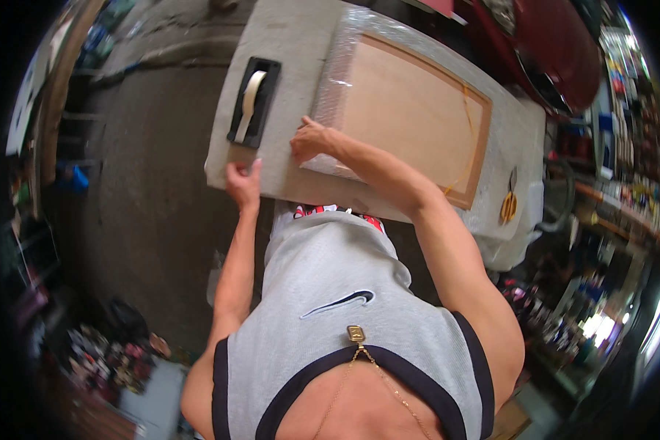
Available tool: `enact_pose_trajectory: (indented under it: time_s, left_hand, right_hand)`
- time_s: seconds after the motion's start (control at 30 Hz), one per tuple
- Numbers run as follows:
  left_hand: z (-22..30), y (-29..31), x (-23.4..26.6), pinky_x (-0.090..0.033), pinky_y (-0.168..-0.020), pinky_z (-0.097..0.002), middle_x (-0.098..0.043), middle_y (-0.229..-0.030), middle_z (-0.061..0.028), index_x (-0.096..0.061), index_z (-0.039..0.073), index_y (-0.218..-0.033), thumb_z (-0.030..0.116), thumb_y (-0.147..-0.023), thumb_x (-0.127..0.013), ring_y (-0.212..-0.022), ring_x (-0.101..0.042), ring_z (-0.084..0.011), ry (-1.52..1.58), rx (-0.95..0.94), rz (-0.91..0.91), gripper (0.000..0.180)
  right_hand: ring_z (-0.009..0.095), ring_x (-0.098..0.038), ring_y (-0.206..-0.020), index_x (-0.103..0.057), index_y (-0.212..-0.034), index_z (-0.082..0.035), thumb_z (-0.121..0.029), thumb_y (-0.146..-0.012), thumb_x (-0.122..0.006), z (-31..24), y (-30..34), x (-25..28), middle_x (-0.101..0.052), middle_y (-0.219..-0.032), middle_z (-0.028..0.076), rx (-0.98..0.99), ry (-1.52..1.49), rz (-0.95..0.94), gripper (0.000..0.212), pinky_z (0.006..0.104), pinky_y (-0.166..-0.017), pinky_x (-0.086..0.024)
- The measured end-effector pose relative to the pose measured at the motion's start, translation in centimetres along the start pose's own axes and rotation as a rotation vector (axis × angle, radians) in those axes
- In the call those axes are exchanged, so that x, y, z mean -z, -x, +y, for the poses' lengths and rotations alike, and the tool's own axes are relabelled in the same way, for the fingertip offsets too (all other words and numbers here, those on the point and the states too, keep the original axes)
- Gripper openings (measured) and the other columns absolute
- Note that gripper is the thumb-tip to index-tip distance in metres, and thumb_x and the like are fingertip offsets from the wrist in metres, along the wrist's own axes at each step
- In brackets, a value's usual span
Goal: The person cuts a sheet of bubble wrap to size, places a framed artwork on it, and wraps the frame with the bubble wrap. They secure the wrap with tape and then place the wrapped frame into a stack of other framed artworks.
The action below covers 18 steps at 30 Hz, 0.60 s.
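A framed panel (411,110) lies face-down on the table, its plain brown back up and a yellow cord across its right end. Clear bubble wrap (334,88) spreads under it and shows along its left and far sides. My right hand (312,139) reaches across to the wrap's left edge, fingers curled; anything in them is too small to make out. Near the table's front left corner is my left hand (243,183), thumb and forefinger apart, nothing visible between them. Just beyond it stands a black tape dispenser (255,103) with a cream tape roll.
Scissors with yellow handles (508,207) lie on the right part of the pale table (290,44). A dark red car (546,48) stands close behind the far right side. Crowded shelves (631,139) line the right, and a jumbled pile (114,359) sits on the floor at lower left.
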<state>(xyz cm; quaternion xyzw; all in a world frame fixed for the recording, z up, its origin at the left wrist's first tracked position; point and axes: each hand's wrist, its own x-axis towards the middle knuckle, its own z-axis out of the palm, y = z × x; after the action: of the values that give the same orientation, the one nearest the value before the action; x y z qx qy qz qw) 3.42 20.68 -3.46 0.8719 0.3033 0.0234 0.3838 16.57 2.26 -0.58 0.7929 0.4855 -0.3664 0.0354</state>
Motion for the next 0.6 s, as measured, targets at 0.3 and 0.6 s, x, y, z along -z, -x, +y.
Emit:
enact_pose_trajectory:
  time_s: [0.3, 0.6]
  left_hand:
    - [1.9, -5.5, -2.0, -0.043, -0.089, -0.0433, -0.054, -0.116, -0.019, -0.036, 0.014, -0.129, 0.042, -0.053, -0.088, -0.105, -0.055, -0.0358, 0.279, -0.389, 0.044, 0.097]
    - [6.0, -9.3, 1.9, -0.049, -0.074, -0.0319, -0.058, -0.095, -0.0102, -0.051, -0.002, -0.105, 0.03, -0.047, -0.093, -0.081, -0.057, -0.0205, 0.277, -0.339, 0.045, 0.079]
  right_hand:
    - [0.024, -0.056, -0.096, -0.071, -0.087, -0.015, -0.031, -0.077, -0.068, -3.6, 6.0, 0.6, -0.061, -0.089, 0.005, -0.169, -0.518, 0.927, 0.019, 0.0402, -0.091, -0.034]
    - [0.025, -0.066, -0.073, -0.071, -0.084, -0.006, -0.029, -0.078, -0.064, 3.5, 27.6, -21.0, -0.068, -0.08, 0.014, -1.358, -1.013, 1.393, 0.025, 0.0351, -0.067, -0.051]
